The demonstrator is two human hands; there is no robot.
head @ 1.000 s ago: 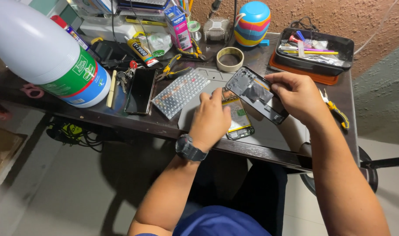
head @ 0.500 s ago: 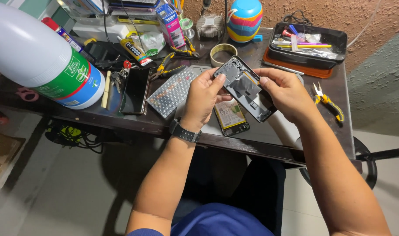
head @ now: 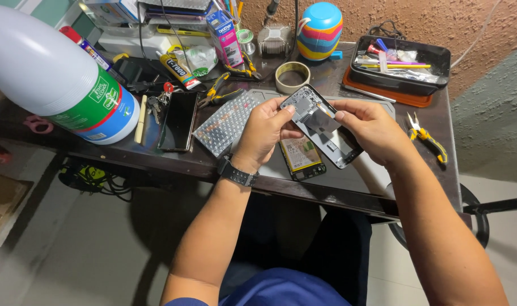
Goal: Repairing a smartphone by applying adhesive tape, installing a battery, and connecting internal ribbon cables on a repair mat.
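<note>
Opened phone frame (head: 322, 126) held tilted above the table (head: 383, 187), just over the loose battery (head: 302, 157): left hand (head: 264, 133) and right hand (head: 371, 130) each pinch an end, steadying the exposed internals for inspection.

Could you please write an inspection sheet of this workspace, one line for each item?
Surface: dark desk, crowded along the back, with a grey mat under the hands.
Job's things: opened phone frame, held up above the mat; a second opened phone lies flat below it.
Clutter: black phone, bubble-wrap pouch, tape roll, glue tube, yellow-handled cutters, black tray of tools, striped pot, large white bottle close to the camera.
Hands: left hand and right hand both grip the frame; a watch on the left wrist.
Cables: black cables hang under the desk.
Surroundings: rough brown wall, pale floor.
</note>
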